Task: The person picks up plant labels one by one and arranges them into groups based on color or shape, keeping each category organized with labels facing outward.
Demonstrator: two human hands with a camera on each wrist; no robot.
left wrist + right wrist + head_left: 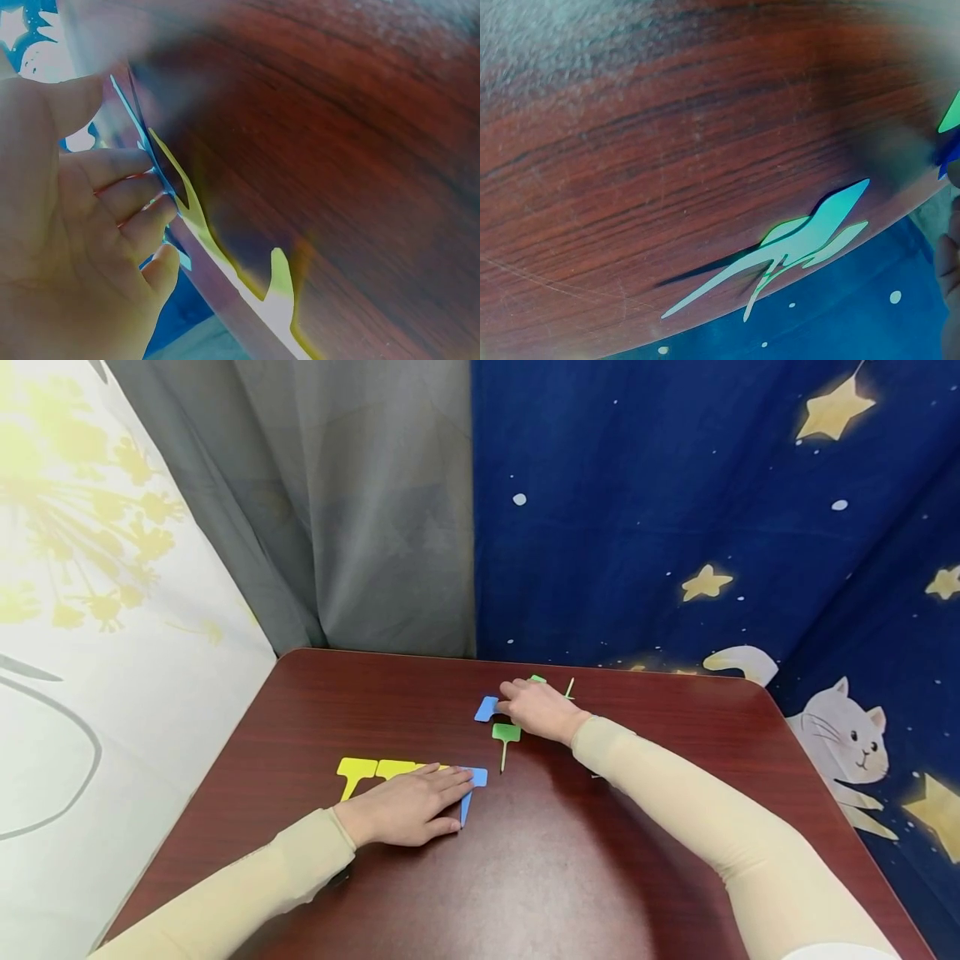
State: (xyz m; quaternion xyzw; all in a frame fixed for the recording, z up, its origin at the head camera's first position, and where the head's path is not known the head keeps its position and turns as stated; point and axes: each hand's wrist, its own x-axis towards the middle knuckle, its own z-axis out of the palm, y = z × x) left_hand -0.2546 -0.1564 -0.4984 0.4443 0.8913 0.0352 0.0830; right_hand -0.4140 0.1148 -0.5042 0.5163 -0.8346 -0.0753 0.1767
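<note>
My left hand [411, 806] lies palm down with straight fingers across a row of T-shaped plant labels. Yellow labels [357, 767] show at the left of the row, and a blue label [477, 777] sticks out past the fingertips at its right end. At the back of the table my right hand [542, 708] has its fingertips on the stem side of another blue label [486, 708], whose stem they hide. Just nearer me lies a green label [506, 732], stem towards me.
A loose pile holds a blue-tinted label [825, 217] and green labels [845, 241] beside the right hand, near the far edge of the brown table [570, 877]. A grey curtain [390, 510] and a dark blue curtain [600, 543] hang behind it.
</note>
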